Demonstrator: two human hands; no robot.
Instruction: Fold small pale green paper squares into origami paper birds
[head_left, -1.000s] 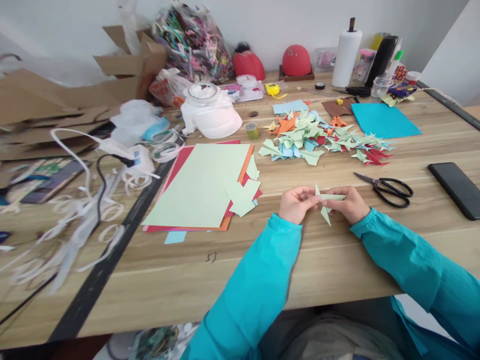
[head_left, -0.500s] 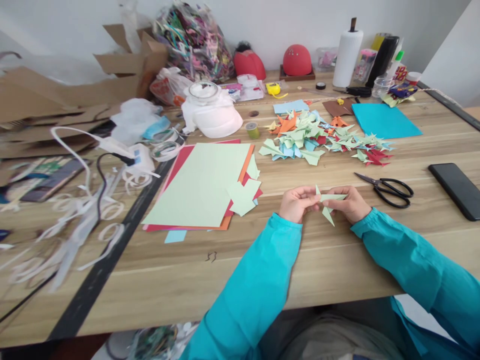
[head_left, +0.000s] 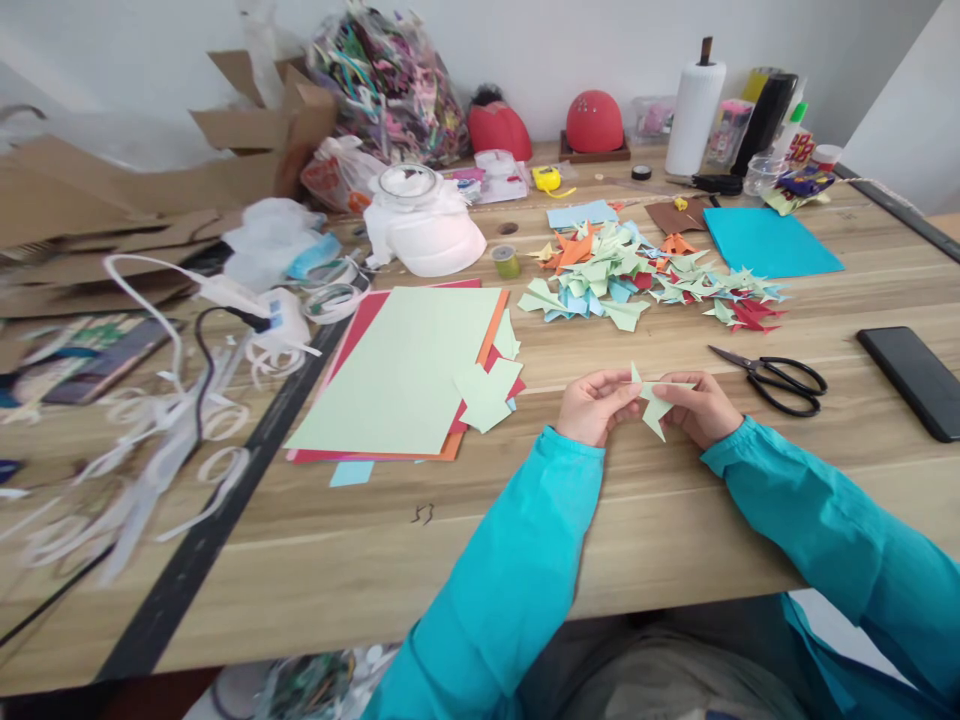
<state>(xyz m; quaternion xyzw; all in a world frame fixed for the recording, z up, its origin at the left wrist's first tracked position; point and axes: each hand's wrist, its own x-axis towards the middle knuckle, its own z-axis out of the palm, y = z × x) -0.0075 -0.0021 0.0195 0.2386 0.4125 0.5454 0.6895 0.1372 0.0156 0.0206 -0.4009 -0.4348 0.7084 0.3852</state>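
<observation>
One pale-green, pointed, folded-paper piece [head_left: 655, 411], right of frame centre: I log left hand [head_left: 591, 409] and right hand [head_left: 706, 409] pinching opposite sides, likely for steadiness.

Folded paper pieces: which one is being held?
The pale green piece pinched by both the left hand and the right hand; those in the mixed-colour heap lie unheld on the table beyond.

L hand [head_left: 596, 408] & R hand [head_left: 701, 408] pinch lt-grn folded paper [head_left: 655, 408], scissors [head_left: 780, 378] nr R hand.
</observation>
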